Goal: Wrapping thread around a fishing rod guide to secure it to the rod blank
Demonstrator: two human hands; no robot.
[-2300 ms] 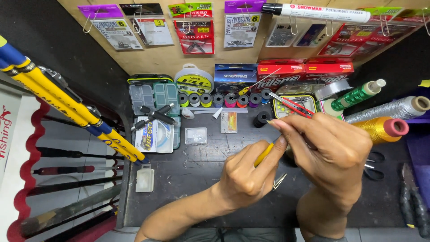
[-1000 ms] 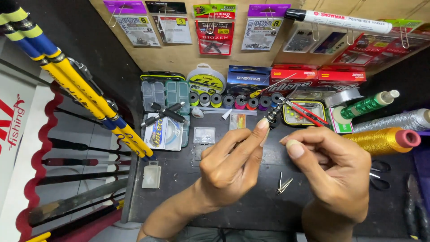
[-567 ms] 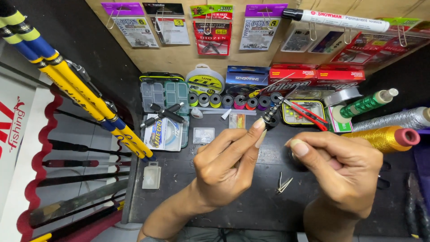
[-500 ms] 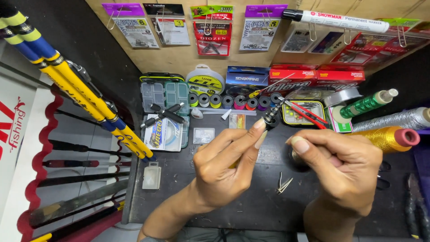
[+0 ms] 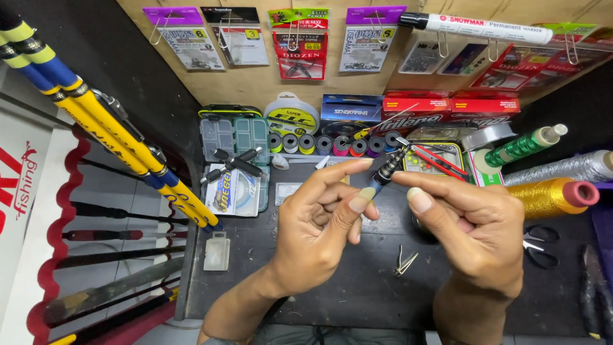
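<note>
Both hands raised over the dark work mat [image 5: 332, 287], close together, nearly touching at the fingertips. Left hand [image 5: 322, 223] curled, thumb up, forefinger stretched toward the right; whether anything sits in its pinch, cannot tell. Right hand [image 5: 476, 223] closed at thumb and forefinger on the lower end of a small dark rod-tip piece [image 5: 388, 167] with silver bands. The piece stands tilted, upper end pointing away toward the row of small thread spools [image 5: 332, 144], lower end between the two hands, just beside the left forefinger.

On the mat below the right hand: a few loose metal pins [image 5: 404, 262]. Right of that hand: gold thread cone [image 5: 552, 195], scissors [image 5: 539, 246]. Left of the hands: clear tackle box [image 5: 233, 137], line spool in packet [image 5: 233, 191], yellow-and-blue rods [image 5: 108, 128].
</note>
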